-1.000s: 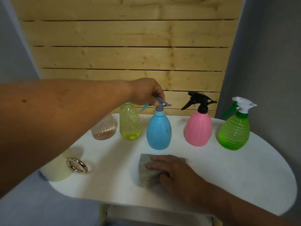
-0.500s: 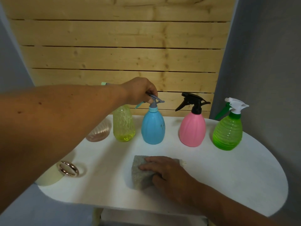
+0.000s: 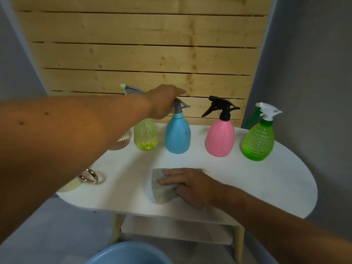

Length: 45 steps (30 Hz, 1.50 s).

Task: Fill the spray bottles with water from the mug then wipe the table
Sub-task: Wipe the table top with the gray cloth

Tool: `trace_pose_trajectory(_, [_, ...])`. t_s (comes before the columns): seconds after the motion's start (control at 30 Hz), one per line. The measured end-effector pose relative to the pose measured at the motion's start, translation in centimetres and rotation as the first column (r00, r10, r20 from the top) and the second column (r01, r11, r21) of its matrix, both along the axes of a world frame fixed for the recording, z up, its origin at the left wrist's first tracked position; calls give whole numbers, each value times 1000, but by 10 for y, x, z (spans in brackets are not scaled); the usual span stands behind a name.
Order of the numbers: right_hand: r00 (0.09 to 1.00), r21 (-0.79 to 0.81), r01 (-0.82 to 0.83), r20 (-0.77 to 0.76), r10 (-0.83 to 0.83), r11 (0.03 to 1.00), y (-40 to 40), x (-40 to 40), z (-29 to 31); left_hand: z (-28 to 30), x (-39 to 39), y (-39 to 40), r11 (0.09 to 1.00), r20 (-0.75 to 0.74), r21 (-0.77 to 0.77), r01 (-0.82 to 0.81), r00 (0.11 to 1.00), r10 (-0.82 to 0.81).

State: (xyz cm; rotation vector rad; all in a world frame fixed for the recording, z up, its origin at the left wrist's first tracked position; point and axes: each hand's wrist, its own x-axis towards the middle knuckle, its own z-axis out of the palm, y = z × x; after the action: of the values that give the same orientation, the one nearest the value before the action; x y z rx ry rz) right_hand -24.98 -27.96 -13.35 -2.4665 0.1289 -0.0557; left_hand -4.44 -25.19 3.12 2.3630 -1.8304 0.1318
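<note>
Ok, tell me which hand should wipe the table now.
Right. The right hand already presses flat on the grey cloth on the table; the left hand is up at the blue spray bottle.

The white table [image 3: 247,187] is viewed from a single head-worn camera, aimed forward and downward from close above its near edge.

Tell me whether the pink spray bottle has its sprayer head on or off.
On. The pink spray bottle stands upright on the white table with its black trigger head seated on the neck.
</note>
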Motion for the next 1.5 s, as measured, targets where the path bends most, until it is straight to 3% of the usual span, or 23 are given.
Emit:
trace_pose_trajectory(0.07, [1000,14,-15,-12,15,1000,5,-8,3,1,-5,1,1000,-13,-16,2,1000,-2])
trace_pose_trajectory(0.33, [986,215,-146,115,123,966,3,-44,5,24,-54,-25,967,-317,-251,43,940,-124])
trace_pose_trajectory(0.5, [997,303,-53,75,32,951,-17,-67,9,28,-66,-51,986,-227,-66,151,960,-162])
trace_pose_trajectory(0.63, [994,273,9,107,-39,962,-26,-72,4,18,-69,-71,987,-228,71,143,966,-123])
trace_pose_trajectory(0.77, [992,247,24,111,-53,969,-27,-72,1,9,-68,-80,989,-175,2,146,974,-143])
trace_pose_trajectory(0.97, [985,342,100,102,-142,934,-32,-69,6,4,-76,-88,996,-282,-71,48,957,-66])
trace_pose_trajectory(1.1, [964,268,145,178,-197,952,-28,-67,6,1,-84,-93,994,-339,-100,48,938,-80])
trace_pose_trajectory(1.23, [905,148,205,347,-245,967,-38,-68,7,14,-85,-93,979,-395,-199,46,910,-123])
trace_pose_trajectory(1.33, [897,15,324,313,-312,946,-52,-67,14,37,-80,-91,956,-485,-291,47,854,-190])
trace_pose_trajectory(1.5, [830,-69,502,321,-457,862,-88,-35,22,64,-84,-90,932,-454,-349,95,853,-257])
